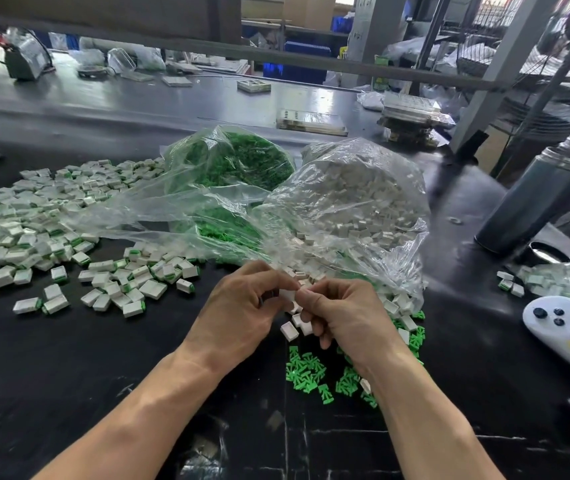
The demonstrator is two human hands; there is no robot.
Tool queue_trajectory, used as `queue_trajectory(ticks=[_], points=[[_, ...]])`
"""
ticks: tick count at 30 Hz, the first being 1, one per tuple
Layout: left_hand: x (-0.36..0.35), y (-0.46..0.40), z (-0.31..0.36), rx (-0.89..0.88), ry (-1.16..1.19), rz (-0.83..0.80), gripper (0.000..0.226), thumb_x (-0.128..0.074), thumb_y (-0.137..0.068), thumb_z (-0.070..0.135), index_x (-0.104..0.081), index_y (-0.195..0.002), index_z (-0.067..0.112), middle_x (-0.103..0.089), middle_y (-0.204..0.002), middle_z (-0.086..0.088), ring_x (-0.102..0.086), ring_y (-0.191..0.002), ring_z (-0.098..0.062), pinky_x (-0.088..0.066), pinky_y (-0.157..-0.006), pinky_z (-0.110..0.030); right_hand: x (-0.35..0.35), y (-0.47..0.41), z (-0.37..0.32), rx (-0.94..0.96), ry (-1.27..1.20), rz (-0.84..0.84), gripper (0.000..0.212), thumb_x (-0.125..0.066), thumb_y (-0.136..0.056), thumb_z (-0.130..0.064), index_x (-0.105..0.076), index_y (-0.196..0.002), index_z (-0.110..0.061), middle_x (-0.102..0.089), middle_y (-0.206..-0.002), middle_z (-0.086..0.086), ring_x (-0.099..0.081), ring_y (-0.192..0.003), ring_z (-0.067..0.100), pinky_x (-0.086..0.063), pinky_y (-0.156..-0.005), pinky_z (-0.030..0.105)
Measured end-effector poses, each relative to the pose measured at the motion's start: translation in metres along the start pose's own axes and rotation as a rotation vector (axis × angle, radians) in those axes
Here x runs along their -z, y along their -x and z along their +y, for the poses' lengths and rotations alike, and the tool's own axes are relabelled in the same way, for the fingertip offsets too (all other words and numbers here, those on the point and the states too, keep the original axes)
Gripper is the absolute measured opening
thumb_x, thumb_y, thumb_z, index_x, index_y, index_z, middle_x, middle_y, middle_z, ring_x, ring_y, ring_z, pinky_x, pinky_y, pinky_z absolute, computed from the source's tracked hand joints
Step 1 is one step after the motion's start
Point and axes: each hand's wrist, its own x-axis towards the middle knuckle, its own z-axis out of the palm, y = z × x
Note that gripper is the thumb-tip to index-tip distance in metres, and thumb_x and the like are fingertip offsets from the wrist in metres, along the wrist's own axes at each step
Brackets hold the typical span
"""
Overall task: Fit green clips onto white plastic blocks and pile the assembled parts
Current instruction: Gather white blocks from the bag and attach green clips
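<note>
The fingers [285,284] of both hands are clamped on one white block [287,294], held above the tabletop [68,375]. The left hand [242,306] steadies it; the right hand [342,313] likely seats a clip — none visible. Loose green clips [306,370] lie just below, finished parts [34,220] piled left — within reach.

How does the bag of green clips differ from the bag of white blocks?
The bag of green clips lies farther back and left; the bag of white blocks lies nearer, to the right. The clip bag shows dark green contents, the block bag pale white ones. The block bag looks fuller and bulkier, and its mouth reaches the hands. Both are clear, crinkled plastic bags lying on the black table.
</note>
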Motion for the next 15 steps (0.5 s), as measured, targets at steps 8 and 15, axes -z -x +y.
queue_trajectory(ticks=[8,15], points=[[-0.0021,0.0003,0.0005,-0.042,0.046,0.03,0.028,-0.079,-0.088,0.005,-0.081,-0.1,0.03,-0.067,-0.1,0.02,-0.069,-0.095,-0.005,-0.055,-0.079,-0.018,0.0018,-0.0005,-0.0036,-0.019,0.032,-0.029,0.012,-0.078,-0.093,-0.013,-0.074,-0.083,-0.008,-0.068,-0.064,0.004,-0.054,-0.048,0.011,-0.044,-0.042,0.024],[-0.0052,-0.0009,0.0028,-0.054,0.133,0.068,0.031,-0.078,-0.086,-0.004,-0.082,-0.096,0.025,-0.069,-0.092,0.016,-0.071,-0.088,-0.008,-0.058,-0.078,-0.023,0.0065,0.0016,-0.0062,-0.046,-0.096,-0.06,0.013,-0.079,-0.091,-0.012,-0.075,-0.08,-0.006,-0.068,-0.066,0.009,-0.053,-0.047,0.013,-0.043,-0.041,0.024]])
